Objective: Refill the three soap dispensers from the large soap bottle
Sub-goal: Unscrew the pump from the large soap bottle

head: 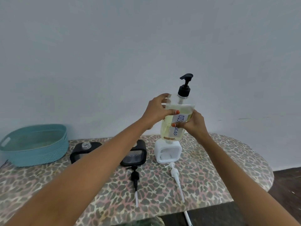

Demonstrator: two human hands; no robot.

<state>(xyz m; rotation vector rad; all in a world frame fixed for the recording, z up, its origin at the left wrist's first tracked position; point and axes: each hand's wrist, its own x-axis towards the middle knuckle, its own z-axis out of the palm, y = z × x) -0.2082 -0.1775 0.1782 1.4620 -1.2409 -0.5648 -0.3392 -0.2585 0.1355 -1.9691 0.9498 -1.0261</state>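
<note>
As I look down over the leopard-print table (211, 168), nearest lie a white pump (175, 176), just in front of the white dispenser (167, 151), and a black pump (134, 176) to its left. Level with the white dispenser stand the middle black dispenser (135, 156), just left of it, and the left black dispenser (78, 154) further left, its neck uncapped. Directly above the white dispenser, both hands hold the large soap bottle (166, 128), pump uppermost. The left hand (157, 110) wraps its shoulder and the right hand (194, 123) grips its labelled middle. Whether its base touches the dispenser's neck I cannot tell. A teal basket (35, 144) sits far left.
</note>
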